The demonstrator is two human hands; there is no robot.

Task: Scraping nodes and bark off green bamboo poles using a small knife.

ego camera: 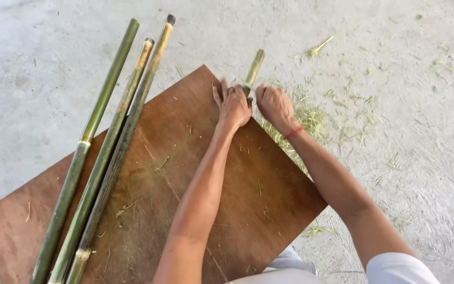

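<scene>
At the far corner of the brown board, both hands meet on a short bamboo piece. Going from the left: three long bamboo poles lie side by side across the board's left part, well apart from the hands, their far ends running out over the concrete floor. Right of them the board shows bare, with a few green slivers on it.

The left hand rests at the board's far corner, fingers curled, its grip closed around the near end of the short piece. The right hand, with a red band at the wrist, sits just beside it, touching or almost touching, its fingers bent over the same near end; whether it truly clasps the stalk or a hidden tool I cannot tell.

The short piece's long axis runs away from both grips, far and slightly right, its free end over the floor. Both hands are about equally near it. Green shavings scatter on the floor to the right.
</scene>
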